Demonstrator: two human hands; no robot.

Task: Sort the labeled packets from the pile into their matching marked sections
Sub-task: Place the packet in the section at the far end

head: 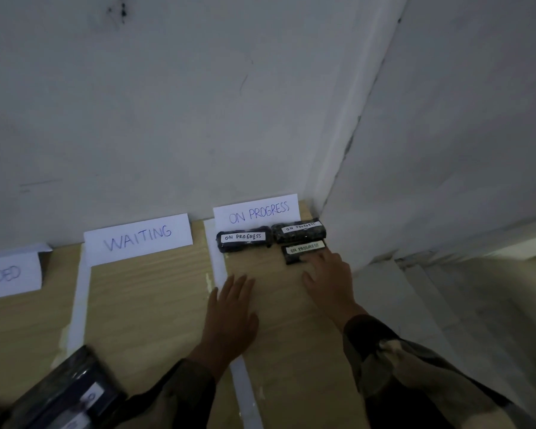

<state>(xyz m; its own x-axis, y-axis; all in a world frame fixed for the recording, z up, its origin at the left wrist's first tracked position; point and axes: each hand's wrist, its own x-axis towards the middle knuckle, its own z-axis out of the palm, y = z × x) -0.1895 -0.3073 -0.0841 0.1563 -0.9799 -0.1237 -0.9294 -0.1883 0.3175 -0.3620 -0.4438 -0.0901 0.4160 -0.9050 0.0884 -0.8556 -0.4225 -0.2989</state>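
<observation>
Three dark pkts sit in the far-right section, right under the ON PROGRESS sign (257, 212). Left pkt (244, 241) and back-right pkt (299, 232) are side by side, and the front pkt (299, 254) is just before the back-right one; all are labelled ON PROGRESS. I see the R hand (328, 280) w/ fingers straight, tips resting on the front pkt's near edge, not curled round it. L hand (231, 317) lies flat and open on the table (149, 305), by the white tape strip (219, 264). WAITING sign (138, 238) stands one section over. Pile (72, 394) of more dark pkts is at bottom-left.
</observation>
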